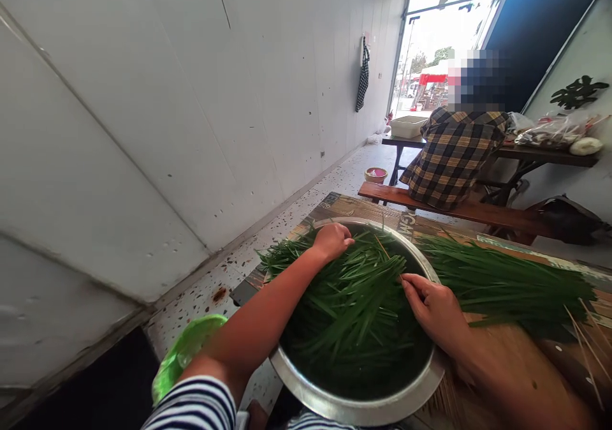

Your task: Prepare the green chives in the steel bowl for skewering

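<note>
A wide metal basin (356,411) is full of long green garlic chives (354,302). My right hand (433,302), at the basin's right side, pinches the near end of a thin wooden skewer (381,246). That skewer passes through a folded bunch of chives. Over the far left part of the basin, my left hand (332,242) has its fingers curled together among the leaves. Whatever lies between those fingertips is hidden. More chives (291,251) hang over the far left rim.
A pile of chives (507,277) lies on the cardboard-covered table (507,341) at right, beside loose skewers (586,347). A green-lined bin (176,360) stands low at left. Ahead, a person in a plaid shirt (459,155) sits on a wooden bench (478,212).
</note>
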### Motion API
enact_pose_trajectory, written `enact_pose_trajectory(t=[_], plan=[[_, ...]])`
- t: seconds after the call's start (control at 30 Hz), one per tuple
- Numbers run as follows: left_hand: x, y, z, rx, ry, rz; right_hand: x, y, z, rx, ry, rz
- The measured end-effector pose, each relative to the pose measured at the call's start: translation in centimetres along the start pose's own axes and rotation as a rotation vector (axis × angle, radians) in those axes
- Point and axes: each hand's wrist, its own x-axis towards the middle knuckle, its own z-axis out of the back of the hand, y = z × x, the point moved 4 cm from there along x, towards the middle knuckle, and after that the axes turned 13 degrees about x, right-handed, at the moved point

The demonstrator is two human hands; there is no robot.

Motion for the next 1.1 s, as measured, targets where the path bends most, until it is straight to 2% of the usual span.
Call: enact_pose_trajectory(t=[0.1, 0.23, 0.37, 0.63, 0.7, 0.77, 0.93, 1.1], plan=[[0.7, 0.0, -1.3, 0.030, -0.026, -0.029, 0.0, 0.0, 0.0, -0.005, 0.008, 0.002], [1.0, -0.5, -1.5, 0.043, -0.040, 0.008, 0.0, 0.0, -0.1, -0.018, 0.012, 0.008], [0.4, -1.1, -0.6, 0.024, -0.021, 0.052, 0.0, 0.2, 0.0, -0.018, 0.012, 0.011], [-1.2, -2.9, 1.8, 0.198, -0.088, -0.001, 0.0, 0.0, -0.1, 0.010, 0.014, -0.010], [-1.3, -3.0, 2.0, 0.101, -0.108, -0.002, 0.0, -0.1, -0.2, 0.018, 0.016, -0.019], [-1.2, -2.9, 2.0, -0.111, -0.090, -0.007, 0.0, -0.2, -0.2, 0.026, 0.019, -0.023], [-0.9, -3.0, 0.8, -0.741, 0.110, 0.044, 0.0, -0.1, -0.1, 0.015, 0.010, -0.020], [-1.2, -3.0, 0.6, -0.980, 0.179, 0.130, 0.0, 0.1, -0.1, 0.017, 0.009, -0.016]])
